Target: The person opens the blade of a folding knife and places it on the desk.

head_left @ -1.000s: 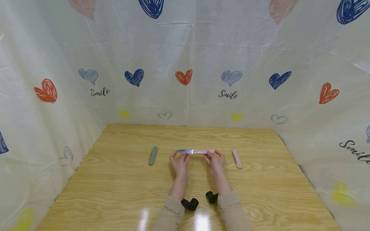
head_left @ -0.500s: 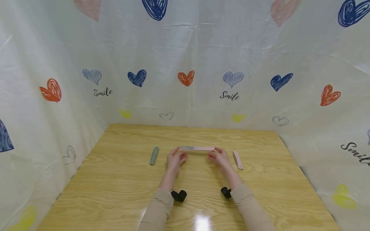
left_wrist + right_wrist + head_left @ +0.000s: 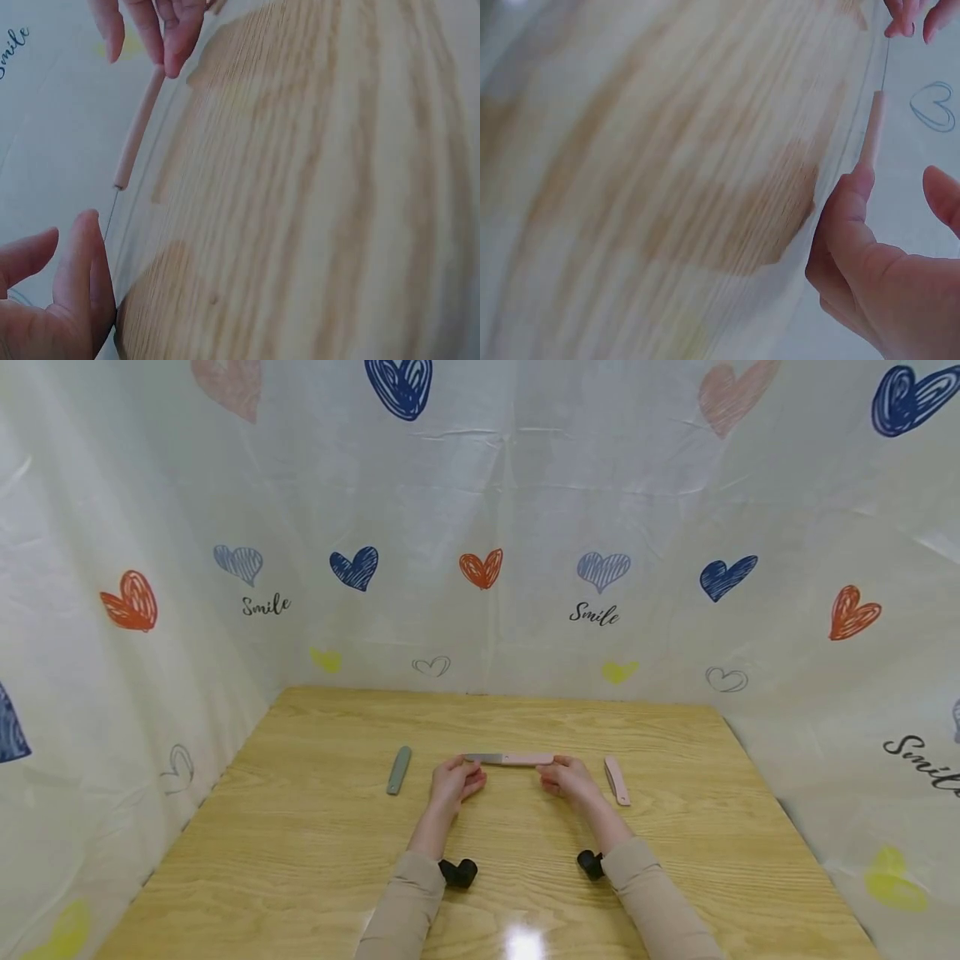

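Note:
A knife with a pink handle (image 3: 527, 759) and a grey metal blade (image 3: 485, 758) lies crosswise between my two hands, blade end to the left. My left hand (image 3: 452, 782) has its fingertips at the blade's tip. At the handle's outer end are the fingertips of my right hand (image 3: 567, 777). Both wrist views show the thumbs standing apart from the knife, with straight fingers touching its ends. Seen almost edge-on in the left wrist view, the pink handle (image 3: 140, 131) is close over the table, and the blade is a thin line partly hidden by my left fingers.
On the wooden table (image 3: 300, 860), a slim green piece (image 3: 399, 770), shaped like a folded knife, lies left of my hands. A similar pink piece (image 3: 617, 780) lies to the right. A white curtain (image 3: 525, 485) printed with hearts encloses the back and sides.
The fingers have gone from gripping the knife's ends to touching them with thumbs apart. My forearms have spread outward, and the knife has come down slightly in the last half second.

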The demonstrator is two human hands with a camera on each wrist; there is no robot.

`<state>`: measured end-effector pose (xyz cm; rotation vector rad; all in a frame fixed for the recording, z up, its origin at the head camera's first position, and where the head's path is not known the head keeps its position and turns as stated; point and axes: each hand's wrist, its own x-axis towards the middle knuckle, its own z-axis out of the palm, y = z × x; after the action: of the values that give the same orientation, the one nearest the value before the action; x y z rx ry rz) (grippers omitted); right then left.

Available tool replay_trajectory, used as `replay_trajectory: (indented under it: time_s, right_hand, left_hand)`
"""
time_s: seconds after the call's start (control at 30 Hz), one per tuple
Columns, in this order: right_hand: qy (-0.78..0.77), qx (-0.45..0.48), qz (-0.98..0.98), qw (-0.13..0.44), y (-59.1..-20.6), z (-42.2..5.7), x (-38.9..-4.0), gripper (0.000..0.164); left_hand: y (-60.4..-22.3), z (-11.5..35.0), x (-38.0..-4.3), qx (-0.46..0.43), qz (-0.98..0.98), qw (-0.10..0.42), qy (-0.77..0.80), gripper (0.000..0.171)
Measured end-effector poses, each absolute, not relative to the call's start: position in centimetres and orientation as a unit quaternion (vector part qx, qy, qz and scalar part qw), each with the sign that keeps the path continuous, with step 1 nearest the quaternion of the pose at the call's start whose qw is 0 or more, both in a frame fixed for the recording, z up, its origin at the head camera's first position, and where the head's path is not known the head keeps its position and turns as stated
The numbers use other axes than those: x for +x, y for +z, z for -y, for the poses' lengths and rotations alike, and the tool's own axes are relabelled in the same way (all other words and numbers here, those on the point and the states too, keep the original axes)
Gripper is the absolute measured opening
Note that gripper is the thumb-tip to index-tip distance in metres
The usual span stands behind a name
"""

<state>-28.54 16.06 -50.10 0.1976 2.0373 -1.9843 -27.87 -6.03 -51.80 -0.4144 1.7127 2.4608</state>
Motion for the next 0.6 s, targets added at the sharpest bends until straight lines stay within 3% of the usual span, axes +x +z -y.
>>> replay_trajectory:
  time_s: [0.6]
  right_hand:
    - [-0.690, 0.069, -0.699, 0.173, -50.45, -16.48, -28.79, 0.064]
  left_hand:
    - [-52.05, 6.60, -28.00, -0.111, -0.600, 0.095, 0.787, 0.069]
